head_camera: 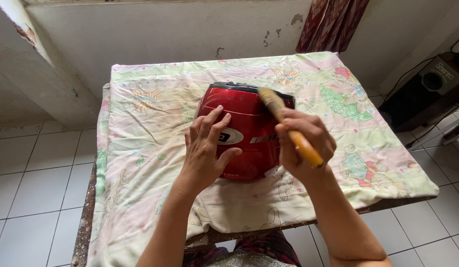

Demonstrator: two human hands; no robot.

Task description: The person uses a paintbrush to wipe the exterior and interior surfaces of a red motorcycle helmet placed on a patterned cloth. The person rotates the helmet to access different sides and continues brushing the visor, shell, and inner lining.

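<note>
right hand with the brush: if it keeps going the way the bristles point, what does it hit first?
Most likely the red appliance. The right hand holds the paintbrush angled up and left, bristles over the appliance's dark top edge. Depth is unclear, so they may already touch. The left hand rests flat on its front.

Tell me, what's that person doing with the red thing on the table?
A person steadies a shiny red appliance with the left hand laid flat on it. The right hand grips a paintbrush by its yellow wooden handle, bristles over the appliance's far edge. It sits on a cartoon-printed cloth spread across a small table.
</note>
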